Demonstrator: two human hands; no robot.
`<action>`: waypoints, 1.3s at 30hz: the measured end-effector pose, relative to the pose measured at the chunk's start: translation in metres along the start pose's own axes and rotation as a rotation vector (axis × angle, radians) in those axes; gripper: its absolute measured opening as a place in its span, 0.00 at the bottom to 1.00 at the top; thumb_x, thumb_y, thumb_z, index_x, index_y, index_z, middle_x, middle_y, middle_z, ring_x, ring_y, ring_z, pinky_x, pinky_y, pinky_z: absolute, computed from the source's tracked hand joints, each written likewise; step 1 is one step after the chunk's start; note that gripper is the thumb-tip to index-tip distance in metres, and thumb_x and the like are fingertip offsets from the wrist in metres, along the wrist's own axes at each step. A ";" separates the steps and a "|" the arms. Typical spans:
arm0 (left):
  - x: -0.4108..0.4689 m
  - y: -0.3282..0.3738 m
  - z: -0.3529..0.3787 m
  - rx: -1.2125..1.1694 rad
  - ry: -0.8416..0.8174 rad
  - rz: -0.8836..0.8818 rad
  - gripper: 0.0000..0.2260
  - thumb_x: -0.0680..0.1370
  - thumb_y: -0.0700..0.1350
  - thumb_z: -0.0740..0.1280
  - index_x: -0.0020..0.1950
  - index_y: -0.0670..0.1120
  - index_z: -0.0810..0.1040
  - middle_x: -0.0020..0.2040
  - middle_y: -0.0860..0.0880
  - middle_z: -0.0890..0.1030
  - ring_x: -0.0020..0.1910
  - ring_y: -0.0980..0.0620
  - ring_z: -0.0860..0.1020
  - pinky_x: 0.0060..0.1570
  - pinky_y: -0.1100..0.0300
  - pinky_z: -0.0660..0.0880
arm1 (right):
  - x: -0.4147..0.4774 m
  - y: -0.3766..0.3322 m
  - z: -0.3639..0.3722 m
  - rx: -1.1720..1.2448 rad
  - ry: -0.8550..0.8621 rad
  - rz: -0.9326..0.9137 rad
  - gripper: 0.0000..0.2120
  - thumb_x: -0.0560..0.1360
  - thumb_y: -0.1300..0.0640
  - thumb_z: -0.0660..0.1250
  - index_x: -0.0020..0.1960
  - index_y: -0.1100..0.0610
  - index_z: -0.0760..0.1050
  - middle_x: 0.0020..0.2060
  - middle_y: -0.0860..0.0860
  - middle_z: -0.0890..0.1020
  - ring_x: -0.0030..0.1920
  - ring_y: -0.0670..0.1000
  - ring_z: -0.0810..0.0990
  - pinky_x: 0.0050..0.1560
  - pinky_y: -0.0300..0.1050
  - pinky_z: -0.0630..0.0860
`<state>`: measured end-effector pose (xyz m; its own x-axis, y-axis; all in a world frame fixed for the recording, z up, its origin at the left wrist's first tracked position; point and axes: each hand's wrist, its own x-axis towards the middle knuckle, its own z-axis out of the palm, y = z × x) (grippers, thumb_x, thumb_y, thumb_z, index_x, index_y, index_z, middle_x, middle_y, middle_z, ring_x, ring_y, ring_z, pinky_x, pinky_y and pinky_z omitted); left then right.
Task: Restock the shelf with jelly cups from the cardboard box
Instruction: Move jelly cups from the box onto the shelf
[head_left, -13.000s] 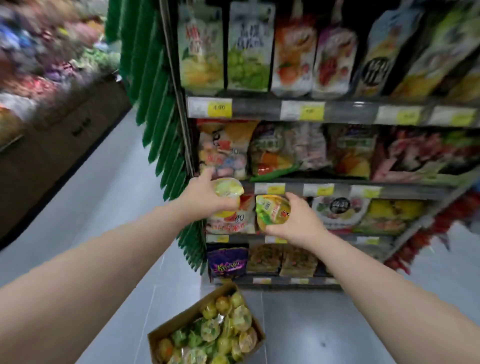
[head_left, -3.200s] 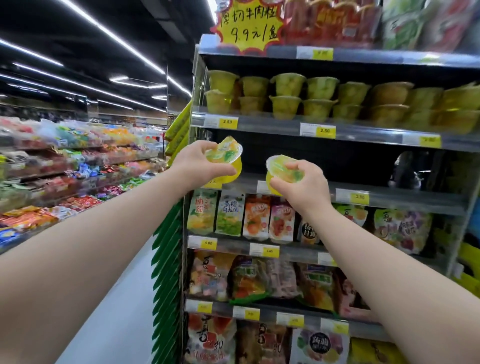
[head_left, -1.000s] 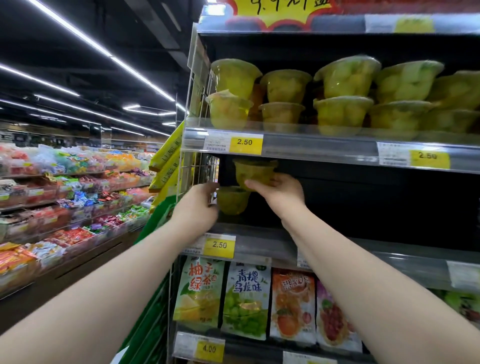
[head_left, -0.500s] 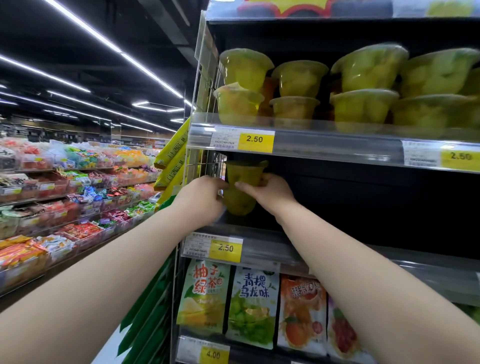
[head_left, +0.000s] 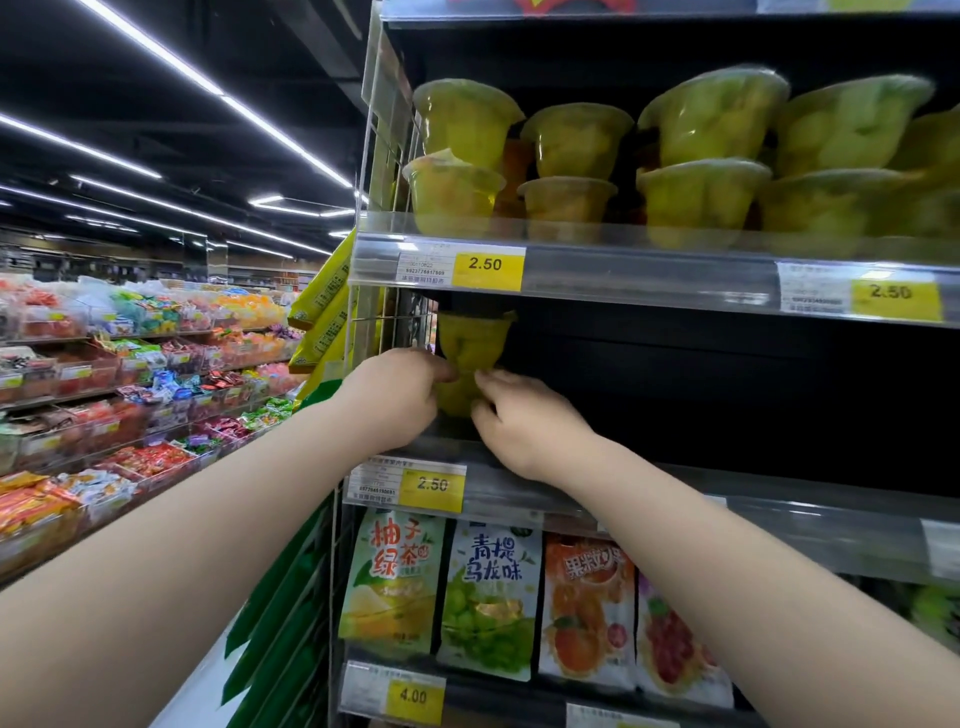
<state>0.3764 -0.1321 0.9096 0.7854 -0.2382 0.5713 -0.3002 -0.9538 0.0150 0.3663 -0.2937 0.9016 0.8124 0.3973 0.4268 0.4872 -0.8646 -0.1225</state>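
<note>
Your two hands meet at a pair of stacked jelly cups on the shelf.

Your left hand (head_left: 392, 397) and right hand (head_left: 524, 421) reach in over the shelf (head_left: 649, 486) edge with its yellow 2.50 price tag (head_left: 434, 486). Each hand pinches the lower jelly cup (head_left: 457, 395) from its own side, fingers closed on it at the shelf's left end. The upper jelly cup (head_left: 475, 340) sits directly on top of it, its rim just under the shelf above. Below the shelf hang drink pouches (head_left: 488, 597). On the shelf above, more stacked cups (head_left: 576, 171) stand in rows.
</note>
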 end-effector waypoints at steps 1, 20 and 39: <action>0.003 0.000 0.000 0.007 -0.020 -0.005 0.21 0.79 0.38 0.58 0.71 0.52 0.71 0.71 0.47 0.71 0.69 0.46 0.69 0.64 0.55 0.69 | 0.003 0.000 -0.001 0.001 -0.018 0.012 0.22 0.82 0.52 0.52 0.74 0.59 0.63 0.74 0.56 0.64 0.72 0.58 0.63 0.70 0.51 0.63; 0.030 0.006 0.000 -0.024 -0.195 -0.122 0.18 0.80 0.41 0.58 0.70 0.51 0.73 0.70 0.45 0.72 0.67 0.45 0.72 0.63 0.55 0.70 | 0.040 0.024 0.006 -0.015 -0.151 0.149 0.24 0.82 0.52 0.50 0.77 0.56 0.56 0.77 0.55 0.56 0.75 0.58 0.59 0.72 0.52 0.60; -0.221 -0.005 -0.025 -0.054 -0.170 -0.175 0.28 0.77 0.54 0.65 0.75 0.51 0.62 0.75 0.47 0.62 0.72 0.43 0.63 0.67 0.46 0.67 | -0.178 -0.066 0.055 0.004 0.054 0.142 0.37 0.75 0.39 0.65 0.78 0.46 0.52 0.77 0.49 0.55 0.76 0.51 0.55 0.73 0.53 0.61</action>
<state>0.1906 -0.0698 0.8034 0.9065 -0.1021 0.4096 -0.1765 -0.9731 0.1481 0.2067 -0.2903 0.7848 0.8546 0.2541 0.4529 0.3704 -0.9095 -0.1886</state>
